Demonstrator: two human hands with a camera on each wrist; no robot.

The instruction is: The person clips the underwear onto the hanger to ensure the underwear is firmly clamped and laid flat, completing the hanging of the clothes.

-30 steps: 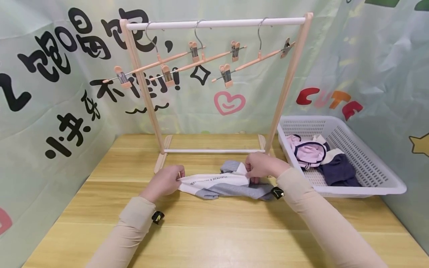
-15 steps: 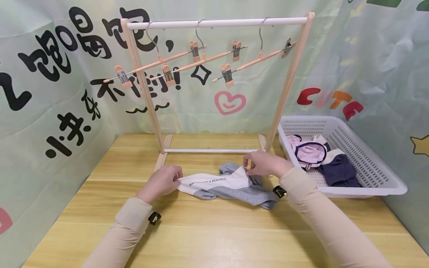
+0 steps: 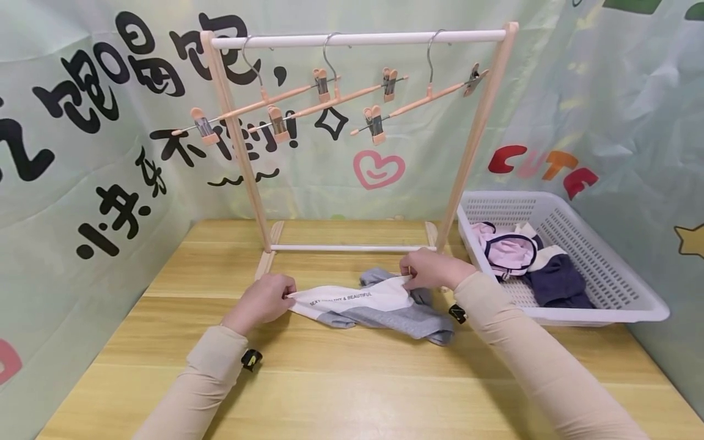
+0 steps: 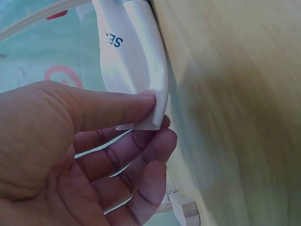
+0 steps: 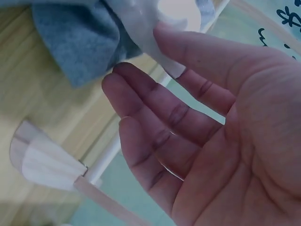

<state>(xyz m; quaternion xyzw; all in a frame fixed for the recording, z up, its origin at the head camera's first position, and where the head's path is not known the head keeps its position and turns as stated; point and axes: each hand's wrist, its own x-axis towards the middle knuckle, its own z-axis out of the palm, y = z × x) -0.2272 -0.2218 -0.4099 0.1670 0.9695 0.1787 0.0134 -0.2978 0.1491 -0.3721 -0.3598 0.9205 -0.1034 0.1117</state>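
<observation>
1. Since a second ago, the left hand (image 3: 264, 299) has shifted slightly outward, and the grey-and-white garment (image 3: 365, 304) has changed shape: its grey end now spreads farther toward the person, below the right hand (image 3: 431, 269).
2. Both hands keep a narrow pinch, thumb against finger, on opposite ends of one white band; the garment lies between them, on the table (image 3: 330, 379).
3. Hands: two. Garments in the grip: one, its printed lettering midway between the pinches.
4. Racks: one, standing just beyond the grip, its top bar (image 3: 385, 38) high above.
5. Hangers (image 3: 357, 95): three, above the hands, with two clips (image 3: 376, 125) each, six altogether.
6. Baskets: one white basket (image 3: 594, 315), beyond and right of the right hand, holding pink clothing (image 3: 511, 253) and navy clothing (image 3: 558, 281); overlap hides the exact count.
</observation>
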